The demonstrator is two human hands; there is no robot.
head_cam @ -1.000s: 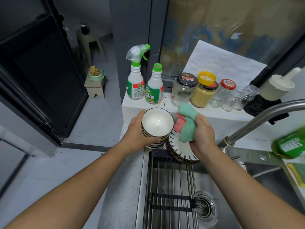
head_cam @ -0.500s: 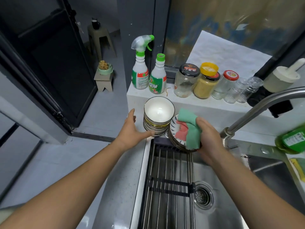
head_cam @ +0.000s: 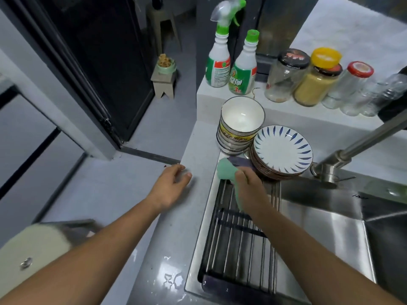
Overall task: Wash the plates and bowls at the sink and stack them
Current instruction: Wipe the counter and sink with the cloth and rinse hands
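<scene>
Sink (head_cam: 330, 234) to the right of your right hand (head_cam: 250, 187), rack (head_cam: 233, 249) beneath that hand, stacked plates (head_cam: 283, 150) just beyond it, stacked bowls (head_cam: 241, 124) beyond and to its left, your left hand (head_cam: 171, 186) relaxed and empty above the table (head_cam: 180, 227), your right hand gripping the green cloth (head_cam: 226, 170).

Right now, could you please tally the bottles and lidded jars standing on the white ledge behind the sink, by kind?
Green-and-white plastic cleaner bottles: 2, the trigger-spray bottle and the green-capped bottle.
Lidded glass jars: 3, the black-lidded jar, the yellow-lidded jar, the red-lidded jar.
Total: 5; the clear glass pieces further right are too blurred to count.
</scene>
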